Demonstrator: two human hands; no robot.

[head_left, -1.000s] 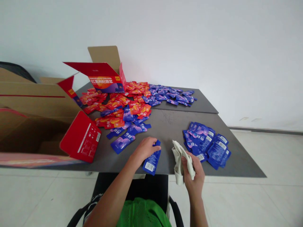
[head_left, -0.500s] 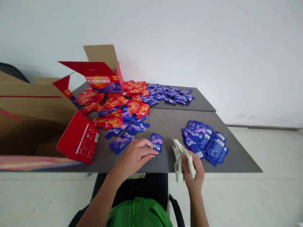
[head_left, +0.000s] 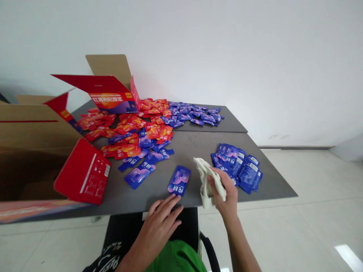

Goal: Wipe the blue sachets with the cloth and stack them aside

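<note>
A single blue pouch (head_left: pixel 179 180) lies flat near the front edge of the grey table (head_left: pixel 195 151). Just below it is my left hand (head_left: pixel 164 217), fingers spread, with fingertips at the pouch's lower end and nothing held. My right hand (head_left: pixel 227 192) grips a crumpled whitish cloth (head_left: pixel 206 181) over the table's front edge, right of that pouch. Beside the right hand, several blue pouches (head_left: pixel 236 164) lie overlapped in a pile. More blue pouches (head_left: pixel 140 173) lie to the left of the single one.
At the left stands a large open carton (head_left: pixel 28 132) with a red flap (head_left: pixel 87 172). Another open red box (head_left: pixel 113 102) is behind it. Heaps of red pouches (head_left: pixel 124 147) and blue pouches (head_left: pixel 195 113) cover the back. A chair armrest (head_left: pixel 210 251) is below.
My left hand has drawn back toward the table's edge, its fingers now spread. The single blue pouch now lies fully exposed, nearer the edge. The cloth stays in my right hand. The view has shifted slightly.
</note>
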